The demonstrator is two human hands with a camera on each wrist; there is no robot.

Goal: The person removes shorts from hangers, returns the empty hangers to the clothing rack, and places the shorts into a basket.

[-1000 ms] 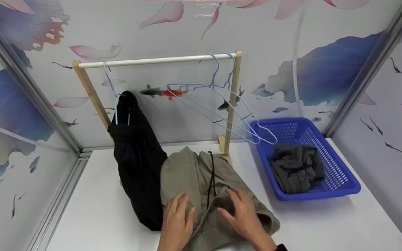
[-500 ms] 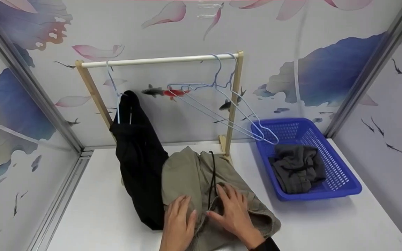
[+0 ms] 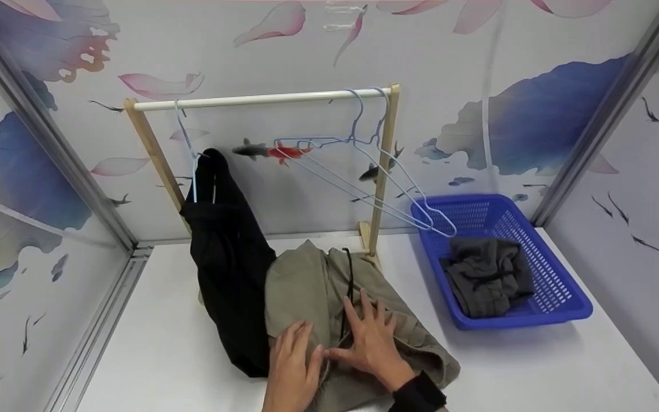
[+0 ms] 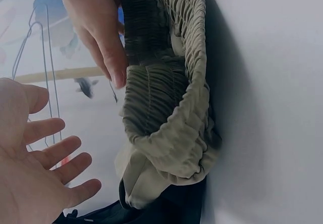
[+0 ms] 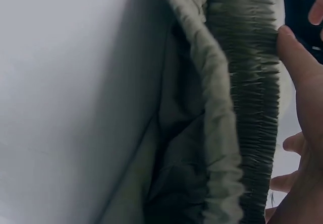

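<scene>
**Olive shorts: handling properties and grip points**

The shorts (image 3: 329,303) lie flat on the near middle of the table (image 3: 535,366), their left edge touching the black garment (image 3: 229,269) that hangs from a hanger (image 3: 189,154) on the rack (image 3: 261,100); a dark drawcord (image 3: 348,286) runs down their centre.

The left hand (image 3: 294,369) rests flat on the cloth, fingers straight and lightly spread; the right hand (image 3: 370,343) lies just beside it, fingers spread, thumb at the waistband; neither hand plainly pinches anything.

Judged properties: light, limp, not fragile; the cloth will sag and fold wherever unsupported; the table offers little friction, so it will slide if pushed.

Recommended hold: the gathered elastic waistband (image 4: 171,77), thicker and ribbed, at two well-separated points; avoid lifting by the drawcord, which may pull through.

Far right: blue basket (image 3: 558,312) holding a grey garment (image 3: 487,274); spare hangers (image 3: 386,189) on the rack.
</scene>
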